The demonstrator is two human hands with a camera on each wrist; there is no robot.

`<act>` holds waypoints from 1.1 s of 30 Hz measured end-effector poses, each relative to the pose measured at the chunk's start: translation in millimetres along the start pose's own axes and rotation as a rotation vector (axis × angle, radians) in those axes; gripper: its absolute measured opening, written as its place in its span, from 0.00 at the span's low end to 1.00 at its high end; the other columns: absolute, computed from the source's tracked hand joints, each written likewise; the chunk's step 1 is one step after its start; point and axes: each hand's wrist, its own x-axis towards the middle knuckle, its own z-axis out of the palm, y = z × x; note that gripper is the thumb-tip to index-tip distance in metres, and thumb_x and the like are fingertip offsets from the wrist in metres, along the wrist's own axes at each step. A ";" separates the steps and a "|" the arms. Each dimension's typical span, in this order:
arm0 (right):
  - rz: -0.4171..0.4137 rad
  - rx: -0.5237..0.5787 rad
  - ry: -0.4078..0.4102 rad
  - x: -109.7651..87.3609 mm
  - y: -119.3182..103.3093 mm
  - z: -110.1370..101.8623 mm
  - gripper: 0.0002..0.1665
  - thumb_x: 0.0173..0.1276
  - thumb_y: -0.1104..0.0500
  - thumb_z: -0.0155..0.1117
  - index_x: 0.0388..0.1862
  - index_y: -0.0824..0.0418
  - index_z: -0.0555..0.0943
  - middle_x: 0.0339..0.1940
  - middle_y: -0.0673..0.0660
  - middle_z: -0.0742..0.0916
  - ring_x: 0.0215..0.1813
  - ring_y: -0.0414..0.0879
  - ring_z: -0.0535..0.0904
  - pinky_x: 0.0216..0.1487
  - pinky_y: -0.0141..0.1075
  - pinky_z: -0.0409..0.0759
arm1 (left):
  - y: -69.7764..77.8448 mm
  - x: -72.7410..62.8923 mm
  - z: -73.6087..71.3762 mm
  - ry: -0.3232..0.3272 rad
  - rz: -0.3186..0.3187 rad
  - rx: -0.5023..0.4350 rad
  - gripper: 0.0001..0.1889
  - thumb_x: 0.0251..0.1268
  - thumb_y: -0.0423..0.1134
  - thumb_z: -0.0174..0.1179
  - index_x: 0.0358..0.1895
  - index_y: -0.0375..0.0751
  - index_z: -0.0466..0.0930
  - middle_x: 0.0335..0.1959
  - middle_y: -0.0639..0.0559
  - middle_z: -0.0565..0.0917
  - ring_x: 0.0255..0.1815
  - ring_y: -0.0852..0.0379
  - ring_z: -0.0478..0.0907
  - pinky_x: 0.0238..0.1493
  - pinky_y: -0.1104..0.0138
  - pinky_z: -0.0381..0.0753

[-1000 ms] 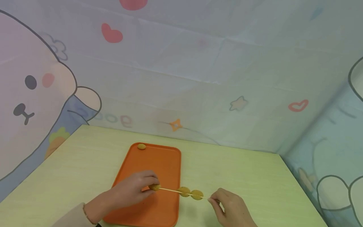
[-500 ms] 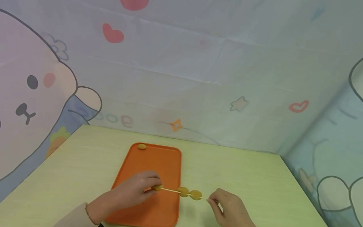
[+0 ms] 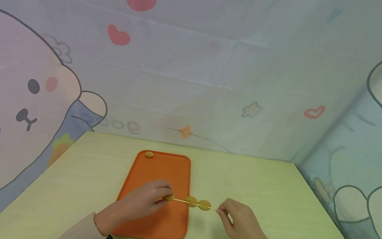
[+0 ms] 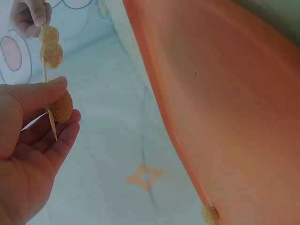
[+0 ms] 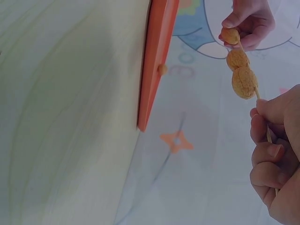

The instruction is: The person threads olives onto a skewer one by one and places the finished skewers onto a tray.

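A thin bamboo skewer is stretched between the two hands, over the right edge of the orange tray. Two golden-brown, wrinkled fried balls sit on it, touching each other. My left hand pinches a third fried ball between thumb and fingers; the skewer's pointed tip sticks out beyond this ball. With curled fingers, my right hand grips the skewer's other end. That end is partly hidden in the right palm.
One more fried ball lies in the far left corner of the tray. Beneath it is a pale yellow table, backed by a cartoon-printed cloth that also closes off the right side.
My left hand and its fried ball have shifted slightly right, closer to the other two. My right hand and the skewer have moved slightly left.
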 end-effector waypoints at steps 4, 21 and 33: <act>-0.025 0.000 0.012 0.7 0.0 1.2 0.14 0.54 0.67 0.74 0.27 0.51 0.77 0.24 0.38 0.77 0.27 0.25 0.69 0.26 0.18 0.68 | 1.1 1.2 0.2 -0.004 0.012 0.003 0.10 0.55 0.26 0.68 0.40 0.38 0.83 0.39 0.55 0.79 0.37 0.65 0.77 0.38 0.80 0.77; -0.057 0.006 0.025 2.5 -1.1 4.0 0.15 0.54 0.67 0.74 0.27 0.50 0.77 0.24 0.38 0.78 0.27 0.25 0.70 0.27 0.17 0.68 | 4.2 5.6 2.5 -0.014 0.022 -0.006 0.09 0.55 0.27 0.68 0.40 0.39 0.83 0.38 0.55 0.78 0.37 0.66 0.76 0.38 0.81 0.76; -0.061 0.002 0.028 3.6 -2.8 3.6 0.15 0.54 0.66 0.74 0.27 0.51 0.77 0.24 0.38 0.78 0.27 0.25 0.70 0.27 0.17 0.68 | 4.9 7.9 5.5 -0.012 0.046 0.004 0.10 0.54 0.26 0.68 0.39 0.39 0.83 0.38 0.55 0.79 0.37 0.66 0.76 0.39 0.81 0.76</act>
